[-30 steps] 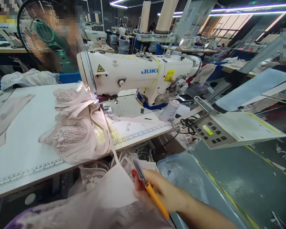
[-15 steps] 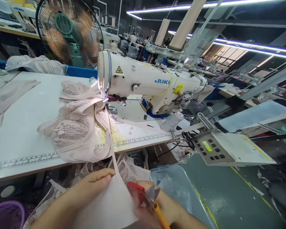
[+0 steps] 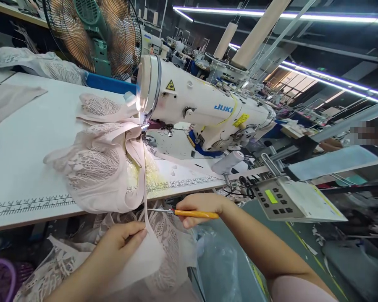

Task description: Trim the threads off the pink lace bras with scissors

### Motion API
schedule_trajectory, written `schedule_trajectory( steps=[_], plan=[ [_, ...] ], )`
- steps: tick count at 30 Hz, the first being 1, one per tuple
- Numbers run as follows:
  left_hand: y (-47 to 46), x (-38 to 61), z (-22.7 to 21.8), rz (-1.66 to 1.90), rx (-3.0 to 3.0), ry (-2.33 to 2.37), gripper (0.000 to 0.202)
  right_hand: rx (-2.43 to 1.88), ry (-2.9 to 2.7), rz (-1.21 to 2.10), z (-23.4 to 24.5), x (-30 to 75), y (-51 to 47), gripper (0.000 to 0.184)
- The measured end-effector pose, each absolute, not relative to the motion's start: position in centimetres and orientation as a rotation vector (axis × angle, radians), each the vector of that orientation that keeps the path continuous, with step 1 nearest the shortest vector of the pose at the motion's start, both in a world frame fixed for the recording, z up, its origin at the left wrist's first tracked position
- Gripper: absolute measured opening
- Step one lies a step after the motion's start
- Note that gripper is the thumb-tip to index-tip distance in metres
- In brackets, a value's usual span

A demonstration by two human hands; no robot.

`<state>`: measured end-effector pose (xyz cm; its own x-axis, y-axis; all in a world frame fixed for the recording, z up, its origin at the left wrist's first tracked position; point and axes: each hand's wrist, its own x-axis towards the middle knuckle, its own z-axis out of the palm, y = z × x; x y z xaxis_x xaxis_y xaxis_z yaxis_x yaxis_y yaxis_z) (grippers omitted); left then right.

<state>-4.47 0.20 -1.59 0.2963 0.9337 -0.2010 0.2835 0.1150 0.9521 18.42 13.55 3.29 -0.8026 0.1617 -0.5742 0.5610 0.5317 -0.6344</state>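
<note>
My left hand (image 3: 123, 240) pinches a pale pink fabric piece (image 3: 145, 260) below the table's front edge. A narrow pink strap (image 3: 144, 197) runs from it up to the lace garment pile (image 3: 101, 163) on the white table (image 3: 25, 167). My right hand (image 3: 199, 208) grips orange-handled scissors (image 3: 189, 213), and the blades point left at the strap. The pile leads under the needle of the white JUKI sewing machine (image 3: 201, 109).
A control panel (image 3: 283, 199) juts out at the right of the table. A thread spool (image 3: 228, 161) lies near the machine base. A green fan (image 3: 94, 33) stands behind. A purple basket (image 3: 0, 279) and a plastic bag (image 3: 220, 264) sit below.
The view has tilted left and up. My right hand has risen with the scissors from my lap to the strap at the table edge. My left hand came into view and holds the fabric.
</note>
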Motion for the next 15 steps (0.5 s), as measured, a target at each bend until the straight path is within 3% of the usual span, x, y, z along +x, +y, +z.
schedule_trajectory(
  steps=[6,15],
  plan=[
    [0.0,-5.3,-1.7,0.677,1.455,1.292,0.032,0.622,2.250,-1.013,5.4,16.6,14.0,0.056],
    [0.2,-5.1,-2.1,0.647,1.499,1.269,0.033,0.627,2.250,-1.006,5.7,16.9,14.2,0.057]
  ],
)
